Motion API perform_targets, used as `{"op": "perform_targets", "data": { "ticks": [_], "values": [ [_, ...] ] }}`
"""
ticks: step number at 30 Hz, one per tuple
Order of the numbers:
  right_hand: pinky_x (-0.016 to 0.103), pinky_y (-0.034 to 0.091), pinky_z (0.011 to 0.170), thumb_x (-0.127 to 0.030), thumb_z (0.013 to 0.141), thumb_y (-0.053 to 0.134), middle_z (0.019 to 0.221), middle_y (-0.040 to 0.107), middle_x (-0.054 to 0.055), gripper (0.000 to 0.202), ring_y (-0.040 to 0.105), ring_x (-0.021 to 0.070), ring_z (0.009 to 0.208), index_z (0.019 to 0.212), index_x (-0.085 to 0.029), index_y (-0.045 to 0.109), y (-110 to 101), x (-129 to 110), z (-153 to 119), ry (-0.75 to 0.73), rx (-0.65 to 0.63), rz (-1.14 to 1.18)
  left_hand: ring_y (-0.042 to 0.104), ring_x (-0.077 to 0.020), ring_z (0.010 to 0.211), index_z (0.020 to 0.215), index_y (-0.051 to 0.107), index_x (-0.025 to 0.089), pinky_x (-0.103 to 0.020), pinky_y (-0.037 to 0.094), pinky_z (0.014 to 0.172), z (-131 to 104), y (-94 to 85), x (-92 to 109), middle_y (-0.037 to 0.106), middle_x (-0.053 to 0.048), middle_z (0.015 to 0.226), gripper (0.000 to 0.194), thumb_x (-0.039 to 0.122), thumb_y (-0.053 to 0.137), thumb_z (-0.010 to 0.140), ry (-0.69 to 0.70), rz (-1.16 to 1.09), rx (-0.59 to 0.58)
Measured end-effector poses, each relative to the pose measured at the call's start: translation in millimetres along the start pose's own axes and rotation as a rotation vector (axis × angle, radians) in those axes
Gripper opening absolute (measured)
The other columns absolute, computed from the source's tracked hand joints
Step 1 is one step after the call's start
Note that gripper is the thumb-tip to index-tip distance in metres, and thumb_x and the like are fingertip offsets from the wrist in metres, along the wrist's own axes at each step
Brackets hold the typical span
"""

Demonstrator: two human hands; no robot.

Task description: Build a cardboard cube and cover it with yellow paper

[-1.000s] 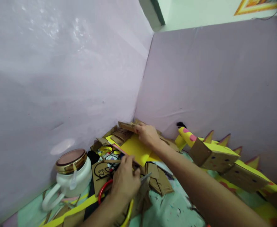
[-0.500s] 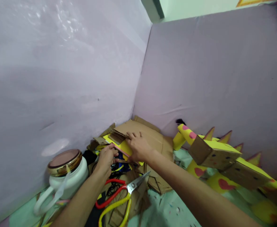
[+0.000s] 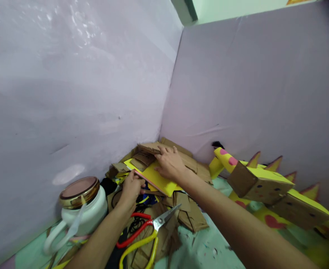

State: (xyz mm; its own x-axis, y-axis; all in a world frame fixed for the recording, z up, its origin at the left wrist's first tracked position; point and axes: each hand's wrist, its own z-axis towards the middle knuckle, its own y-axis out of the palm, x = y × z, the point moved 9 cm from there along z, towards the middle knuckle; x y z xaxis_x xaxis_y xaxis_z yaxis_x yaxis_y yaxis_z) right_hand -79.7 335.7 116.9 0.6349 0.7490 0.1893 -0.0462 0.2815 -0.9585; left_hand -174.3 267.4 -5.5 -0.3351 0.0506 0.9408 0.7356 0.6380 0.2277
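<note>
the left hand (image 3: 132,189) has its fingertips at the pink-edged border of the yellow sheet (image 3: 162,182), which lies slanted in the pile below the wall corner; i can't tell if they pinch it. the right hand (image 3: 170,163) rests its fingers at the edge of the cardboard sheet (image 3: 149,148) above, its grip unclear. nearer, the red-and-yellow-handled scissors (image 3: 158,223) lie open. a white mug (image 3: 93,212) stands left, a yellow spiked cardboard model (image 3: 261,181) right.

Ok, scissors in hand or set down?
Set down: the scissors lie loose over cardboard scraps; the left hand is at the yellow sheet, the right hand on corrugated cardboard behind.
</note>
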Motion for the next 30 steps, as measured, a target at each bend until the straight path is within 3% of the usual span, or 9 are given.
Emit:
{"op": "perform_targets", "data": {
  "ticks": [6, 10, 14, 16, 19, 24, 28, 30],
  "values": [
    [0.06, 0.027, 0.102, -0.026, 0.08, 0.06, 0.146, 0.037, 0.021, 0.037, 0.045, 0.0385, 0.121, 0.114, -0.012, 0.066, -0.1, -0.4, 5.3, 0.033, 0.045, 0.013, 0.051, -0.0083, 0.051, 0.098, 0.058, 0.017, -0.016, 0.037, 0.041, 0.3, 2.5, -3.3, 0.056, 0.002, 0.07, 0.042, 0.003, 0.055, 0.059, -0.015, 0.019, -0.021],
    [0.051, 0.035, 0.099, -0.021, 0.08, 0.059, 0.128, 0.056, 0.019, 0.023, 0.053, 0.0325, 0.111, 0.095, -0.013, 0.073, 13.9, -24.3, 4.0, -0.07, 0.011, 0.058, 0.054, -0.0107, 0.05, 0.124, 0.05, 0.018, -0.019, 0.041, 0.042, 0.5, 3.2, -11.8, 0.058, 0.0, 0.073, 0.068, 0.001, 0.053, 0.058, -0.052, 0.032, -0.024],
    [0.046, 0.031, 0.103, -0.026, 0.087, 0.053, 0.137, 0.05, 0.013, 0.024, 0.047, 0.0277, 0.119, 0.1, -0.019, 0.072, 19.8, -48.8, 15.0, -0.173, 0.026, 0.114, 0.056, -0.0123, 0.051, 0.136, 0.042, 0.023, -0.019, 0.041, 0.04, 0.5, 3.4, -15.4, 0.061, -0.002, 0.079, 0.087, -0.002, 0.048, 0.053, -0.046, 0.034, -0.033],
    [0.048, 0.027, 0.105, -0.027, 0.086, 0.056, 0.14, 0.047, 0.009, 0.023, 0.042, 0.0271, 0.124, 0.103, -0.022, 0.071, 21.2, -56.6, 24.3, -0.205, 0.027, 0.135, 0.057, -0.013, 0.053, 0.137, 0.042, 0.025, -0.019, 0.041, 0.04, 1.0, 1.9, -17.2, 0.062, -0.002, 0.081, 0.089, -0.002, 0.047, 0.052, -0.049, 0.032, -0.025],
    [0.052, 0.023, 0.107, -0.027, 0.083, 0.059, 0.129, 0.057, 0.008, 0.023, 0.042, 0.0274, 0.122, 0.102, -0.023, 0.071, 24.6, -61.7, 35.7, -0.224, 0.011, 0.153, 0.057, -0.014, 0.053, 0.139, 0.041, 0.024, -0.02, 0.043, 0.042, 1.9, -0.1, -20.0, 0.064, -0.002, 0.077, 0.09, 0.0, 0.047, 0.052, -0.062, 0.028, -0.012],
    [0.049, 0.031, 0.101, -0.025, 0.087, 0.05, 0.113, 0.066, 0.011, 0.025, 0.049, 0.0275, 0.111, 0.09, -0.019, 0.074, 27.4, -56.1, 44.3, -0.145, 0.005, 0.179, 0.055, -0.0145, 0.047, 0.141, 0.038, 0.021, -0.021, 0.042, 0.041, 1.4, 0.3, -21.9, 0.062, -0.001, 0.066, 0.093, 0.0, 0.045, 0.051, -0.084, 0.029, -0.007],
    [0.049, 0.031, 0.099, -0.032, 0.084, 0.054, 0.112, 0.066, 0.012, 0.026, 0.048, 0.0299, 0.111, 0.086, -0.019, 0.075, 26.5, -57.7, 49.5, -0.082, 0.025, 0.226, 0.053, -0.0139, 0.044, 0.134, 0.048, 0.02, -0.022, 0.041, 0.04, 1.7, 1.2, -20.8, 0.062, -0.001, 0.063, 0.084, 0.0, 0.046, 0.052, -0.068, 0.04, 0.0],
    [0.051, 0.027, 0.102, -0.028, 0.078, 0.06, 0.11, 0.066, 0.013, 0.019, 0.048, 0.0309, 0.111, 0.084, -0.018, 0.075, 27.8, -61.9, 52.5, -0.063, 0.025, 0.261, 0.052, -0.0136, 0.042, 0.128, 0.054, 0.019, -0.021, 0.039, 0.04, 2.7, 2.0, -21.4, 0.059, 0.001, 0.056, 0.077, 0.002, 0.047, 0.053, -0.056, 0.044, -0.005]
  ]
}}
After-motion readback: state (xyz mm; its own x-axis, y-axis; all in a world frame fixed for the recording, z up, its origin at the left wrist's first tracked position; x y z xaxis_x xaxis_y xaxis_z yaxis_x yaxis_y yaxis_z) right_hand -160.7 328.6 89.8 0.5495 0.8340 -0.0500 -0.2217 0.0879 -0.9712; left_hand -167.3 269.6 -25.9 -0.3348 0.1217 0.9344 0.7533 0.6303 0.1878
